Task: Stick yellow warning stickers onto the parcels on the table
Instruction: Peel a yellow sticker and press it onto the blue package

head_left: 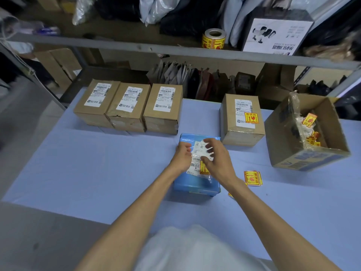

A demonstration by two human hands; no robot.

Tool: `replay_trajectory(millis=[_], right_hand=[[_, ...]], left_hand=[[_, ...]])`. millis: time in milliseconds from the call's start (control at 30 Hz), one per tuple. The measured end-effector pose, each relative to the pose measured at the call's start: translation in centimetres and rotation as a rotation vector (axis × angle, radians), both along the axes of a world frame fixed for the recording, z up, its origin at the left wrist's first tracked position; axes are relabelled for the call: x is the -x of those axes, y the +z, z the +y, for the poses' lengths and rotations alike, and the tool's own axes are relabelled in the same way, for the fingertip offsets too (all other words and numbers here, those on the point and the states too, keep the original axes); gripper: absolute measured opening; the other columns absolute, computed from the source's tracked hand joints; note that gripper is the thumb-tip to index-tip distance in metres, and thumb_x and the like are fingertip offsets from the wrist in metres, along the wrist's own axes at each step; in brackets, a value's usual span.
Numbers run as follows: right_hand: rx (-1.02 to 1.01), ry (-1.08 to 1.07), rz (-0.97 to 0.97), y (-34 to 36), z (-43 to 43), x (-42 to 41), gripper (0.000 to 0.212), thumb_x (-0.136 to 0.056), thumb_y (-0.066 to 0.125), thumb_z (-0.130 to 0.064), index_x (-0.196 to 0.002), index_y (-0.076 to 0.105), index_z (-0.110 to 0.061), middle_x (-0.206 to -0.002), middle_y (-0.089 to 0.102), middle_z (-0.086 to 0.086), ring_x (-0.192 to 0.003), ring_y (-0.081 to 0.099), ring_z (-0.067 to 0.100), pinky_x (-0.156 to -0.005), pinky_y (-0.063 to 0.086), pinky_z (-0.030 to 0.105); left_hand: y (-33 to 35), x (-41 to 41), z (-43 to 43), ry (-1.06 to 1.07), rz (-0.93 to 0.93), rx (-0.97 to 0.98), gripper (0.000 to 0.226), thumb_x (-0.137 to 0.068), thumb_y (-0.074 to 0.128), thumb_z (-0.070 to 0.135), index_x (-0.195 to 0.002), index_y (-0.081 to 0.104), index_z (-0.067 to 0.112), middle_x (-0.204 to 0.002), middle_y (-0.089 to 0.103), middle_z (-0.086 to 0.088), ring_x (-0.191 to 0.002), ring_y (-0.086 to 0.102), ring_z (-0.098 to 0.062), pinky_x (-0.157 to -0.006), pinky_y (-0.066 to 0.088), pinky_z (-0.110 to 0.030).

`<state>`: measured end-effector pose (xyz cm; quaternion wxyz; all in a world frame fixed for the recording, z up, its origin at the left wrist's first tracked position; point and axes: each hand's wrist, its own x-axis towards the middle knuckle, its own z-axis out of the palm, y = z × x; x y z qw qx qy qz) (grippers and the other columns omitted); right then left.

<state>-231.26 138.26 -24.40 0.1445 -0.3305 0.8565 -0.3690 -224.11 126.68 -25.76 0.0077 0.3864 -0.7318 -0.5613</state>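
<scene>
A blue parcel (pixel 197 185) lies flat at the middle of the table, with a white shipping label (pixel 194 167) on top. A yellow warning sticker (pixel 203 167) sits on that label, partly under my right hand (pixel 216 159), whose spread fingers press down on the label. My left hand (pixel 181 155) grips the parcel's left edge with curled fingers. Three brown parcels (pixel 129 106) without yellow stickers stand in a row at the back left. Another brown parcel (pixel 242 132) at the back right carries a yellow sticker (pixel 251 117).
Loose yellow stickers (pixel 253 178) lie on the blue tablecloth to the right of my right forearm. An open carton (pixel 289 151) with sticker scraps stands at the far right. A sticker roll (pixel 214 39) sits on the shelf (pixel 117 45) behind the table.
</scene>
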Motion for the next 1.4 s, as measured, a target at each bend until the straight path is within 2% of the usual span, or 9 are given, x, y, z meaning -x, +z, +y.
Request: replay_trajectory(millis=[133,233,300,367,533,700,1000,1267,1400], right_hand=[[0.0,0.101,0.05,0.2,-0.7,0.6,0.026,-0.084,0.065,-0.003,-0.109,0.067,-0.012,-0.099,0.064,0.006,-0.083,0.061,0.022,-0.072,0.046,0.029],[0.022,0.082,0.02,0.2,-0.1,0.9,0.017,-0.082,0.073,-0.01,-0.099,0.072,-0.01,-0.09,0.068,0.006,-0.075,0.063,0.022,-0.071,0.054,0.043],[0.065,0.089,0.019,0.6,0.2,0.7,0.014,-0.081,0.075,-0.016,-0.095,0.072,-0.012,-0.085,0.068,0.003,-0.067,0.061,0.015,-0.065,0.054,0.036],[0.134,0.048,-0.013,1.2,0.1,0.4,0.011,-0.084,0.072,-0.022,-0.091,0.072,-0.013,-0.078,0.069,-0.001,-0.061,0.059,0.007,-0.06,0.05,0.025],[0.324,-0.161,-0.184,2.6,-0.2,0.7,0.015,-0.09,0.063,-0.014,-0.082,0.073,-0.006,-0.068,0.07,0.002,-0.061,0.066,0.012,-0.055,0.053,0.022],[0.359,-0.23,-0.256,3.2,-0.1,2.1,0.011,-0.086,0.062,-0.004,-0.084,0.072,-0.004,-0.07,0.071,0.007,-0.058,0.065,0.013,-0.055,0.052,0.018],[0.258,0.016,-0.306,4.2,1.0,4.0,0.021,-0.08,0.076,-0.011,-0.101,0.075,-0.007,-0.089,0.073,0.006,-0.084,0.072,0.015,-0.077,0.057,0.027],[0.223,0.067,-0.186,5.2,1.5,4.9,0.015,-0.087,0.068,-0.011,-0.098,0.074,-0.002,-0.076,0.071,0.007,-0.064,0.066,0.009,-0.061,0.052,0.015],[0.282,0.003,-0.174,5.5,1.5,5.5,0.01,-0.086,0.067,-0.006,-0.093,0.073,0.0,-0.073,0.071,0.012,-0.062,0.066,0.012,-0.062,0.053,0.02]], left_hand=[[0.8,0.6,-0.1,-0.024,0.102,-0.199,0.018,-0.103,0.035,0.008,-0.108,0.052,0.008,-0.102,0.059,-0.009,-0.094,0.059,-0.02,-0.083,0.051,-0.029],[1.7,0.7,-0.4,-0.035,0.148,-0.306,0.03,-0.104,0.032,0.013,-0.097,0.059,0.001,-0.09,0.066,-0.016,-0.072,0.069,-0.017,-0.075,0.058,-0.026],[2.3,0.7,-0.5,-0.032,0.124,-0.271,0.033,-0.104,0.035,0.017,-0.099,0.061,-0.003,-0.089,0.067,-0.02,-0.067,0.069,-0.018,-0.072,0.06,-0.031],[2.6,1.0,-0.4,-0.041,0.117,-0.207,0.032,-0.103,0.04,0.02,-0.096,0.063,-0.001,-0.087,0.069,-0.018,-0.068,0.07,-0.019,-0.072,0.059,-0.033],[3.2,1.7,0.2,0.11,0.21,-0.206,0.019,-0.094,0.06,0.022,-0.086,0.069,0.007,-0.089,0.074,-0.01,-0.078,0.073,-0.019,-0.071,0.057,-0.026],[4.3,2.4,0.5,0.109,0.285,-0.301,0.022,-0.089,0.066,0.01,-0.109,0.069,0.003,-0.095,0.07,-0.01,-0.085,0.068,-0.019,-0.078,0.058,-0.026],[4.7,2.4,1.7,0.246,0.387,-0.29,0.012,-0.086,0.067,0.002,-0.098,0.068,0.002,-0.091,0.071,-0.018,-0.079,0.071,-0.023,-0.068,0.058,-0.021],[5.3,3.1,1.7,0.247,0.381,-0.48,0.022,-0.087,0.067,0.016,-0.1,0.068,-0.002,-0.086,0.07,-0.008,-0.078,0.069,-0.015,-0.077,0.057,-0.019],[5.0,3.1,2.0,0.195,0.365,-0.174,0.015,-0.085,0.071,0.017,-0.098,0.075,0.01,-0.085,0.073,-0.004,-0.075,0.069,-0.014,-0.076,0.057,-0.023]])
